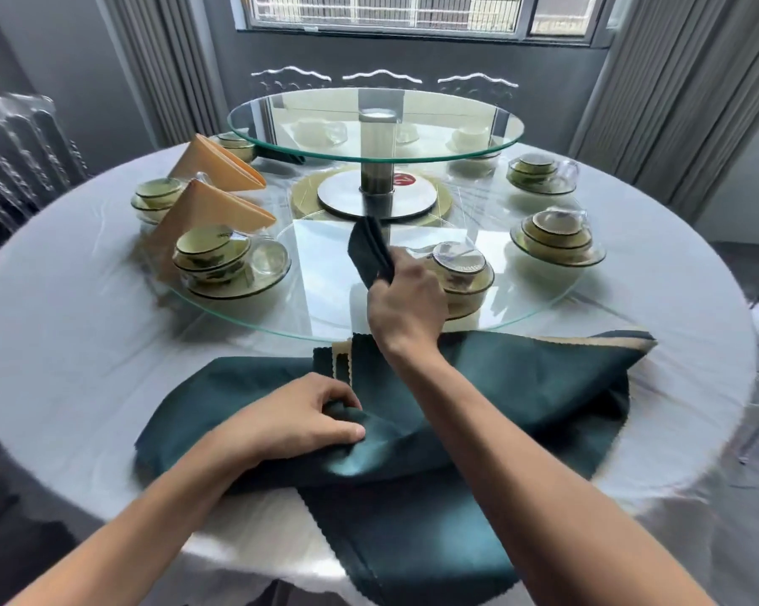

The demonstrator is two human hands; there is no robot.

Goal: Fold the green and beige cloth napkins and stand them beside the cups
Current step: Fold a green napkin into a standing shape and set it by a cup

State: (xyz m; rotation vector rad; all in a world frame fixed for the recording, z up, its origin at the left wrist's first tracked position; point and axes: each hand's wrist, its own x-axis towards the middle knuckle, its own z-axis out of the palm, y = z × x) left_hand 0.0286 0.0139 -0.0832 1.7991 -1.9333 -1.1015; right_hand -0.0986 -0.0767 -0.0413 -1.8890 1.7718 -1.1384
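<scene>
My right hand (pixel 406 306) is curled around a folded green napkin (pixel 371 251), holding it upright on the lower glass turntable (pixel 320 314) near its front edge, just left of a cup set (pixel 463 273): a clear glass cup with a handle stacked with pale green bowls on a saucer. My left hand (pixel 301 419) pinches a fold of the loose green cloths (pixel 478 387) heaped at the near edge of the table (pixel 62 343); a strip of beige cloth (pixel 587 341) shows along the heap's far right side, and one green cloth (pixel 412 540) hangs over the table's front edge. At the left side of the turntable two beige folded napkins (pixel 213 209) stand as peaked triangles beside stacked bowl sets; the nearest left set (pixel 220 260) holds small bowls nested in larger ones on a dark-rimmed plate, with a glass cup beside them. Two more bowl stacks (pixel 557 240) sit along the turntable's right edge. The upper glass tier (pixel 375 124) stands on a metal post at the centre, and more dishes show blurred through it.
</scene>
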